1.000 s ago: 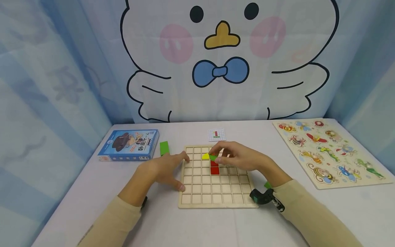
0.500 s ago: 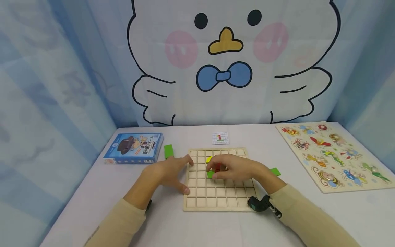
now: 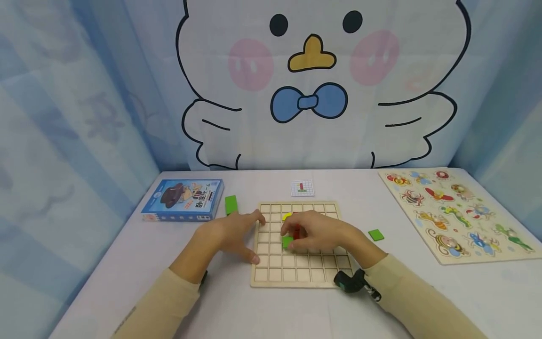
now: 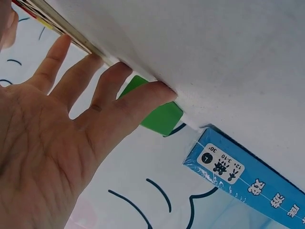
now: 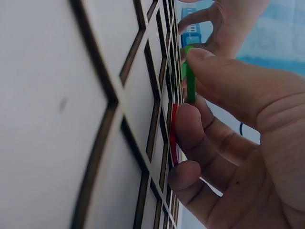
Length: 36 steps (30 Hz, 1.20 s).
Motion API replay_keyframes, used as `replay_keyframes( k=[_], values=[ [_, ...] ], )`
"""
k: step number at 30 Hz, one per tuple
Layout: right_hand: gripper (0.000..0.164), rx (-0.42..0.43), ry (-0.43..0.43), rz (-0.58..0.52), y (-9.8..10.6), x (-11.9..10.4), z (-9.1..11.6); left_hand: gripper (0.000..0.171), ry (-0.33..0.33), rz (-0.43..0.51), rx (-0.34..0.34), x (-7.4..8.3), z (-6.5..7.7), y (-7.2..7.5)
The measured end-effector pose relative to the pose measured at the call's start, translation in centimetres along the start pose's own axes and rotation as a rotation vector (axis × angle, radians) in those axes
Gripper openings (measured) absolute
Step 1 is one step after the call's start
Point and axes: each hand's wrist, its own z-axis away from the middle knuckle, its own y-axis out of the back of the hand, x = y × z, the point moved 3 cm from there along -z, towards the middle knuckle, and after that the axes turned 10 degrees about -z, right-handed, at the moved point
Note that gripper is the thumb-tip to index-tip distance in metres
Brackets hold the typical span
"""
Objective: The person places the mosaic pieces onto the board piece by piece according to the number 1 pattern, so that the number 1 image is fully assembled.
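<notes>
Probable placement step: right hand [image 3: 319, 229] pinches green tile [image 3: 287, 242] over wooden grid board [image 3: 276, 274]; left hand [image 3: 226, 234], spread, touches board's edge. Next likely calls for alignment, release.

The blue box [image 3: 183, 200] has a cover title that appears to read 卧底ゲーム. A white label [image 4: 220, 163] on its side shows 12+, 3-10 and 30′, with a clock sign; the larger characters [image 4: 274, 198] alongside are partly legible.
</notes>
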Motion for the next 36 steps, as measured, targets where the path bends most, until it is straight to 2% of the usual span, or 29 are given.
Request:
replay_keyframes(
  k=[5,13,19,27,36],
  values=[
    [0.024,-0.003,-0.016,0.041,-0.2,-0.3,-0.1,0.089,0.008,0.006,-0.004,0.0,0.0,0.0],
    [0.023,-0.026,-0.018,0.043,-0.2,-0.4,-0.1,0.089,0.011,-0.005,-0.008,-0.1,0.0,0.1],
    [0.021,-0.03,-0.01,0.063,0.7,-0.9,0.5,0.09,0.007,-0.008,-0.011,-0.1,0.0,0.0],
    [0.019,0.023,0.007,0.075,2.7,-0.7,1.9,0.091,0.029,0.002,-0.017,0.1,0.1,0.0],
    [0.021,0.109,-0.012,0.067,4.3,0.2,4.0,0.091,0.012,-0.007,-0.008,0.1,0.0,0.0]
  ],
)
